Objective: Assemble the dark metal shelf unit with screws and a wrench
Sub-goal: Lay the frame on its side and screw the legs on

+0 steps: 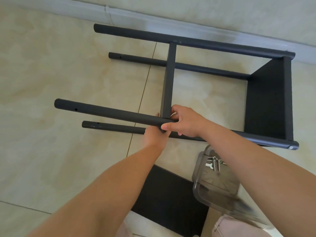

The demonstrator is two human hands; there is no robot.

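Note:
The dark metal shelf unit point(266, 100) lies on its side on the tiled floor, several round posts pointing left. A narrow middle shelf panel point(168, 79) spans between the far post and the near upper post point(102, 112). My right hand point(186, 123) grips that near post where the panel meets it, thumb underneath. My left hand point(154, 134) reaches under the same post at the joint; its fingers are mostly hidden, curled around something dark there. A small wrench point(209, 165) and several screws point(218, 164) lie in a clear plastic box point(215, 182).
A loose dark shelf panel point(164, 197) lies flat on the floor near my knees. The clear box sits just right of it, under my right forearm. A wall and baseboard point(153, 16) run behind the unit. Open tile lies to the left.

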